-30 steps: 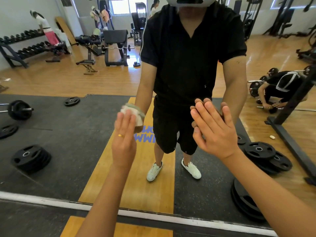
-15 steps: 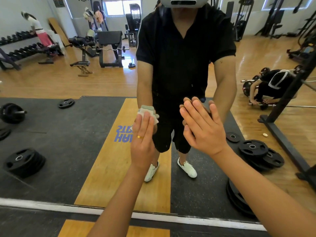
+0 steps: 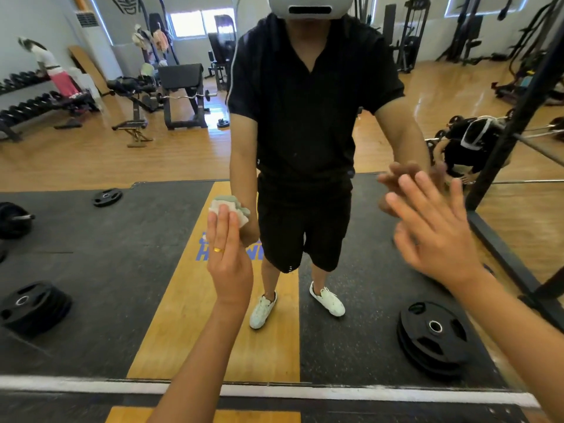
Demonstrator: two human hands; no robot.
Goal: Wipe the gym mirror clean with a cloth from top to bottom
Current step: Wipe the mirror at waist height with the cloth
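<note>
now my left hand (image 3: 227, 261) presses a small crumpled pale green and white cloth (image 3: 228, 206) against the large wall-mounted gym mirror (image 3: 91, 270), fingers straight and close together over it. the cloth sits near the middle of the glass, beside the reflection of my black shorts (image 3: 305, 224). my right hand (image 3: 436, 239) is raised to the right, palm toward the glass, fingers straight and spread, holding nothing. it is blurred, so i cannot tell whether it touches. a stack of round black weight plates (image 3: 433, 334) is reflected at lower right.

The left hand (image 3: 229, 257) presses cloth (image 3: 232, 205) to mirror (image 3: 91, 270), right hand (image 3: 435, 236) flat.
</note>
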